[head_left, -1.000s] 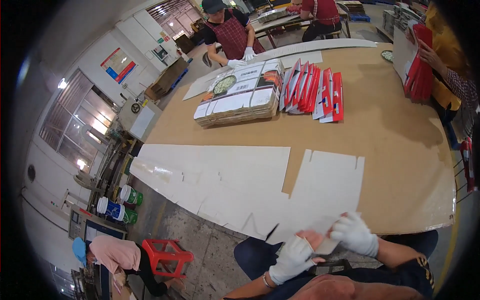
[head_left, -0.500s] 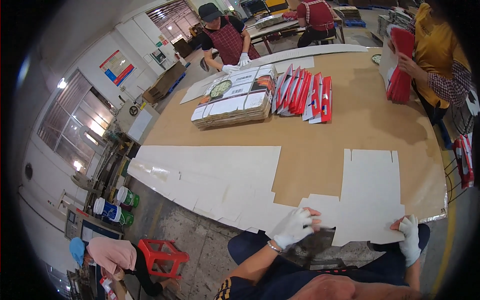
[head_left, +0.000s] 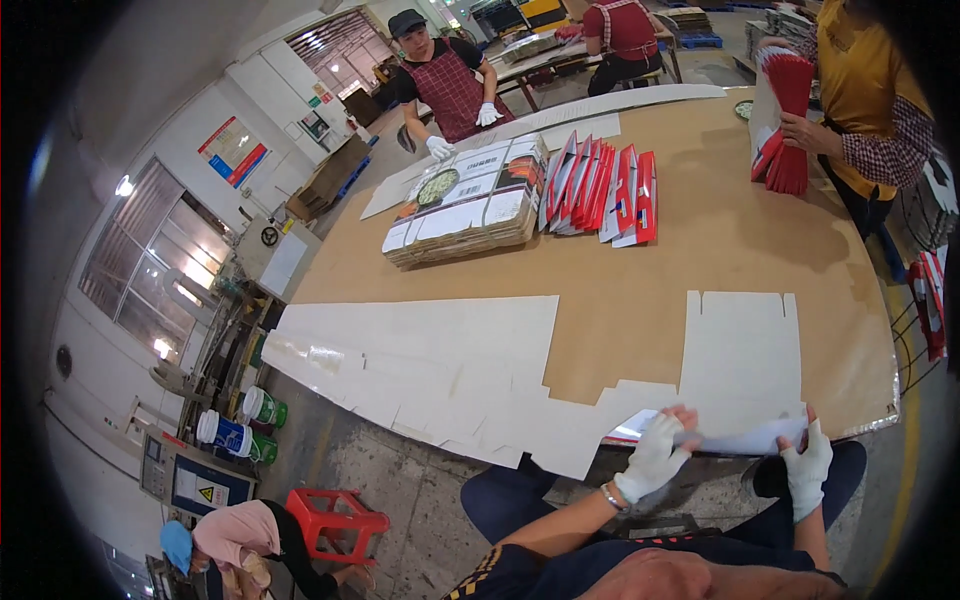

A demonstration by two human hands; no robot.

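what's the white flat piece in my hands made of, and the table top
White flat piece: looks like thin die-cut cardboard, matte white, with cut notches and flaps; both hands, left and right, bend its near edge. Table top: seems covered in brown kraft board, dull finish.

— What does the left hand [head_left: 655,458] cover?

— The near edge of the white carton blank [head_left: 742,365]; the right hand [head_left: 806,468] covers the corner there, and the glossy underside shows only as a sliver.

— And the co-workers?

— The one in yellow [head_left: 862,75] is cut off by the top edge. The print on the flat box stack [head_left: 462,205] is too small to tell.
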